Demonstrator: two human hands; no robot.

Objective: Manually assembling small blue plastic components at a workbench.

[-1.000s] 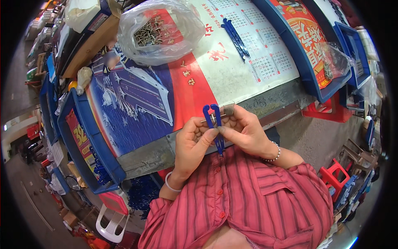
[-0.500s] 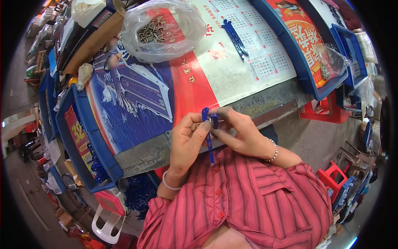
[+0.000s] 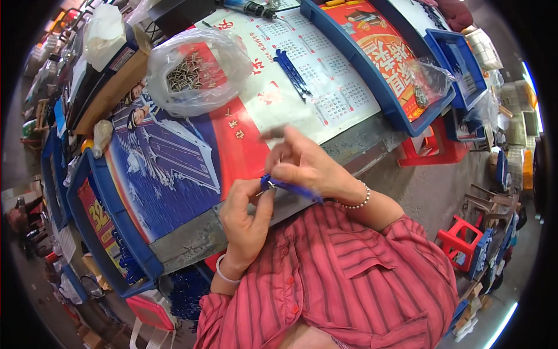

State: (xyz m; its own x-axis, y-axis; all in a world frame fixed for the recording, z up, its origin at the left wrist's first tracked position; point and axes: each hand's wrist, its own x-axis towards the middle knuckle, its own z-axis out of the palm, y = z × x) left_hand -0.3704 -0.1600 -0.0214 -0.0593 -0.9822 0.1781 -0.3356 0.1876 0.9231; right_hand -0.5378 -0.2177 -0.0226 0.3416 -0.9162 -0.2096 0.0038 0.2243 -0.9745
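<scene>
Over the table's front edge my left hand (image 3: 247,218) pinches a slim blue plastic piece (image 3: 293,189) by one end between thumb and fingers. Its other end slants down to the right, blurred. A small shiny bit shows at the pinched end. Just above it is my right hand (image 3: 317,171), fingers spread and blurred, with nothing seen in them; whether its thumb touches the piece I cannot tell. Beyond the hands, several blue plastic strips (image 3: 292,72) lie together on the calendar sheet (image 3: 343,96). A clear plastic bag (image 3: 226,87) holds many small metal pins (image 3: 185,74).
Blue trays stand at the left (image 3: 148,270) and the right (image 3: 401,119) of the table. A cardboard box (image 3: 110,87) is at the far left. Below the table lies a heap of blue pieces (image 3: 189,294). A red stool (image 3: 459,241) stands on the floor at right.
Both hands were together on the upright blue piece. My right hand has opened and lifted its fingers; the piece now slants right in my left hand. The whole view has shifted.
</scene>
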